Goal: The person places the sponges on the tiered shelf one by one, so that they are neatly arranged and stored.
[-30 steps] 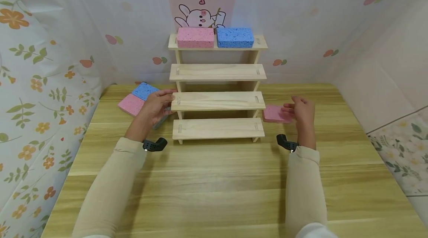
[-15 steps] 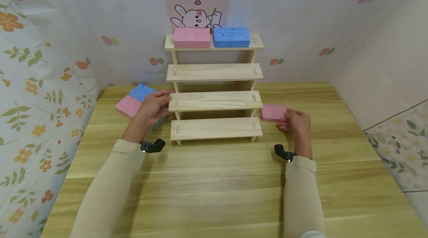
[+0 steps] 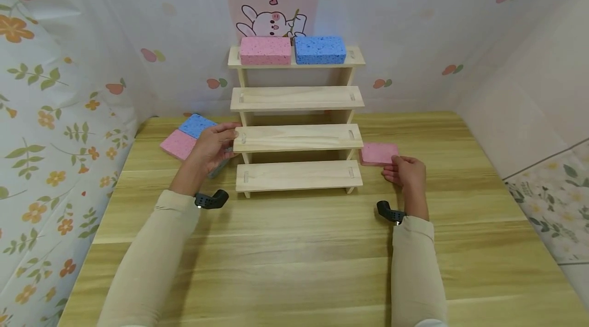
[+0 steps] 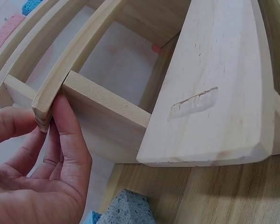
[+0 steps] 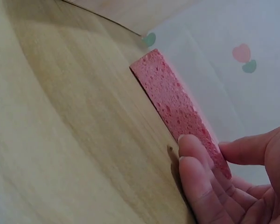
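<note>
A light wooden tiered shelf (image 3: pixel 299 176) stands at the back of the table. My left hand (image 3: pixel 212 147) pinches the left end of its second board from the bottom; in the left wrist view the thumb lies on one face and the fingers (image 4: pixel 72 135) beneath. To the right of the shelf, a flat pink sponge (image 3: pixel 378 154) lies on the table. My right hand (image 3: pixel 407 172) pinches this sponge at its near right corner, thumb on top and fingers (image 5: pixel 196 175) at the side, as the right wrist view shows.
A thick pink sponge (image 3: pixel 265 51) and a blue sponge (image 3: pixel 320 50) sit on the top board. Left of the shelf lie a blue sponge (image 3: pixel 196 124), a pink one (image 3: pixel 178 144) and a grey one (image 4: pixel 128 207), partly behind my left hand. A printed curtain (image 3: pixel 405 36) hangs behind.
My right hand has come down and slightly left, from hovering over the pink sponge's right end to pinching its corner. The left hand has kept its grip on the board.
</note>
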A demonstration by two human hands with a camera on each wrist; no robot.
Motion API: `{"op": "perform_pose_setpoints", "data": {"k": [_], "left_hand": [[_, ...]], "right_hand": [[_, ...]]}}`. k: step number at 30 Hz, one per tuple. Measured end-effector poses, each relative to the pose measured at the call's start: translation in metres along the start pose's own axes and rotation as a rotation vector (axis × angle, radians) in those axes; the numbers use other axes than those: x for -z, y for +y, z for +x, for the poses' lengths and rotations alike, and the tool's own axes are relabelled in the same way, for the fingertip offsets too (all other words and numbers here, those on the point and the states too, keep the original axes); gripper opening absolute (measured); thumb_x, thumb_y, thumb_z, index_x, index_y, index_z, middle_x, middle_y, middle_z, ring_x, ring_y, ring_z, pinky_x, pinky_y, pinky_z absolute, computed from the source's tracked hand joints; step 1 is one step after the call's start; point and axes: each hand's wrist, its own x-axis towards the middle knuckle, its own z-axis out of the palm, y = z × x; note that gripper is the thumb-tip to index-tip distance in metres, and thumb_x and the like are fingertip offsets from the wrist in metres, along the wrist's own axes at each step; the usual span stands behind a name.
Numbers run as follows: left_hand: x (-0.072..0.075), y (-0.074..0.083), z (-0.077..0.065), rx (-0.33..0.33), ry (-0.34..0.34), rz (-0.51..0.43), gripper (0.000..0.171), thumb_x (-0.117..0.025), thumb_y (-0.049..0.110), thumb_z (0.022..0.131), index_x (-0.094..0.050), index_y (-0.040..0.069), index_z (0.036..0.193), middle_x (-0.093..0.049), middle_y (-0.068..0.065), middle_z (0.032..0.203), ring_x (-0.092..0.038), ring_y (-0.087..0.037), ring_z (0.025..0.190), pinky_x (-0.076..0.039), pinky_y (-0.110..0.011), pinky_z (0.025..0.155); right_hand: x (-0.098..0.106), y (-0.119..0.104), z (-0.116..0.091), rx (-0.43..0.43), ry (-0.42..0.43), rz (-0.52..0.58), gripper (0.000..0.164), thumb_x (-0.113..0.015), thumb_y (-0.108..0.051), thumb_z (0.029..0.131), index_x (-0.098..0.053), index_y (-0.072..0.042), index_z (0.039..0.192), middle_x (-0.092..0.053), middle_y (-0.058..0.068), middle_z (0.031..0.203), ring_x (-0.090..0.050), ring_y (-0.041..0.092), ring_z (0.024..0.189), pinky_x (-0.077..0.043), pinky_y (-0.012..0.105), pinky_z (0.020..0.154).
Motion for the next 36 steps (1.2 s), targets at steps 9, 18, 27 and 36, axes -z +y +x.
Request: {"op": "perform_pose_setpoints", "data": {"k": [9, 18, 27, 36], "left_hand": [[-0.002, -0.001, 0.003, -0.001, -0.008, -0.001, 0.036, -0.055, 0.011, 0.099, -0.052, 0.005, 0.134, -0.053, -0.005, 0.115, -0.058, -0.015, 0.086, -0.052, -0.023, 0.057], [0.000, -0.002, 0.003, -0.003, -0.002, -0.006, 0.031, -0.056, 0.011, 0.099, -0.055, 0.008, 0.130, -0.053, -0.004, 0.115, -0.058, -0.015, 0.087, -0.052, -0.024, 0.058], [0.000, -0.001, 0.002, -0.001, 0.005, 0.004, 0.039, -0.055, 0.012, 0.099, -0.050, 0.005, 0.137, -0.052, -0.004, 0.117, -0.058, -0.016, 0.090, -0.052, -0.024, 0.058], [0.001, 0.000, 0.002, 0.007, 0.013, 0.003, 0.036, -0.057, 0.013, 0.099, -0.053, 0.007, 0.134, -0.052, -0.004, 0.118, -0.055, -0.018, 0.093, -0.052, -0.025, 0.062]], "right_hand": [[0.001, 0.000, 0.003, 0.027, 0.044, 0.040, 0.011, -0.052, -0.017, 0.101, -0.046, -0.014, 0.109, -0.067, 0.002, 0.064, -0.069, 0.012, 0.057, -0.057, 0.028, 0.056], [-0.001, -0.001, 0.002, 0.055, 0.085, 0.046, 0.031, -0.054, -0.018, 0.100, -0.043, -0.009, 0.127, -0.068, 0.000, 0.064, -0.069, 0.012, 0.057, -0.057, 0.027, 0.055], [-0.004, -0.003, -0.001, 0.055, 0.097, 0.056, 0.036, -0.056, -0.016, 0.099, -0.042, -0.006, 0.131, -0.069, 0.000, 0.065, -0.069, 0.012, 0.058, -0.056, 0.024, 0.054], [-0.006, -0.011, -0.003, 0.110, 0.131, 0.129, 0.017, -0.058, -0.012, 0.097, -0.047, -0.010, 0.110, -0.068, 0.003, 0.063, -0.067, 0.014, 0.053, -0.054, 0.024, 0.050]]}}
